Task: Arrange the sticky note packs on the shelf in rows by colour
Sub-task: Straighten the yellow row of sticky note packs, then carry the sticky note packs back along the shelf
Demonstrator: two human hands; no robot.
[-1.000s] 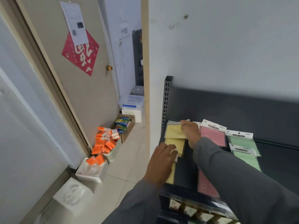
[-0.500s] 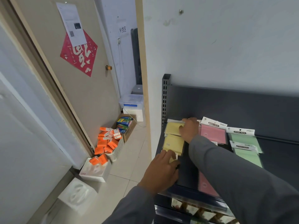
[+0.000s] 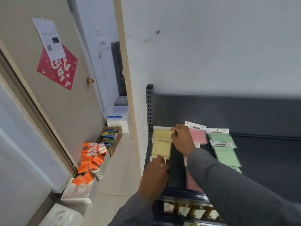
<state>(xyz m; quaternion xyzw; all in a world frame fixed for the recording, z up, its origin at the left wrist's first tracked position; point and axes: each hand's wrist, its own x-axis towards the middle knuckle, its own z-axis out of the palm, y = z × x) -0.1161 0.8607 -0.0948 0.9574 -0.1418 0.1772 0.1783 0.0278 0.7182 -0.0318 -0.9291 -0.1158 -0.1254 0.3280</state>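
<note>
On the dark shelf (image 3: 263,154) lie sticky note packs in three rows running front to back: yellow at the left, pink in the middle, green at the right. My right hand (image 3: 182,139) grips the right edge of the rear yellow pack (image 3: 161,135). A second yellow pack (image 3: 161,149) lies in front of it. My left hand (image 3: 154,175) covers the front yellow pack (image 3: 162,164), fingers on it. The rear pink pack (image 3: 197,136) and a front pink pack (image 3: 193,183) are partly hidden by my right arm. Green packs (image 3: 225,154) overlap at the right.
The shelf's back panel (image 3: 228,111) rises behind the packs; a lower shelf with goods (image 3: 192,211) shows below. Left of the shelf, on the floor, stand a basket of orange boxes (image 3: 92,157), a cardboard box (image 3: 110,136) and white cartons (image 3: 78,191) by a door.
My left hand slid slightly back along the yellow row over the front pack. My right hand stays at the rear yellow pack. The camera shifted a little.
</note>
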